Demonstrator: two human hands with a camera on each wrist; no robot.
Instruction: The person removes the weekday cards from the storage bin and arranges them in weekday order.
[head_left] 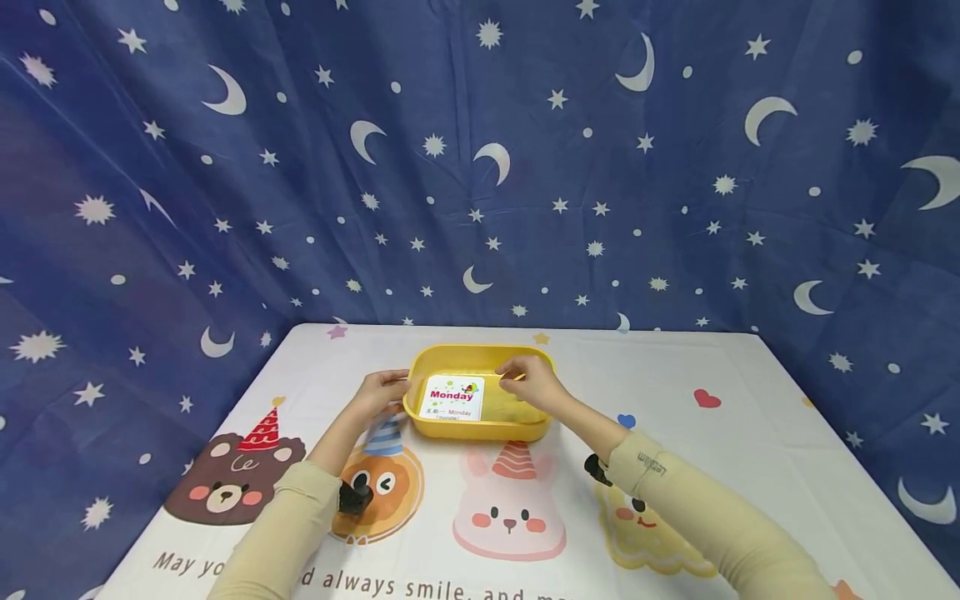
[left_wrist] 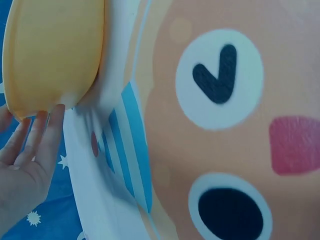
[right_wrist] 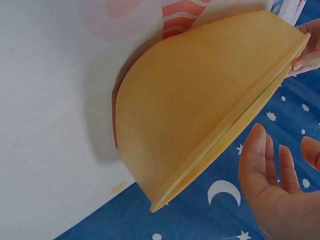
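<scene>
A yellow plastic basket (head_left: 468,430) stands on the cloth-covered table. In its left part lies a white card (head_left: 452,407) printed "Monday". At the basket's left end, my left hand (head_left: 381,394) holds the rim; in the left wrist view its fingers (left_wrist: 39,127) touch the outside edge, and the right wrist view shows its thumb (right_wrist: 302,64) over the rim. Above the basket's right part is my right hand (head_left: 534,383), its fingers loosely bent and holding nothing. The right wrist view shows that hand (right_wrist: 282,200) apart from the rim.
The white tablecloth (head_left: 645,375) carries printed animals and lettering. Behind the table hangs a dark blue curtain (head_left: 525,250) with moons and stars. Small black devices (head_left: 356,497) sit at both wrists.
</scene>
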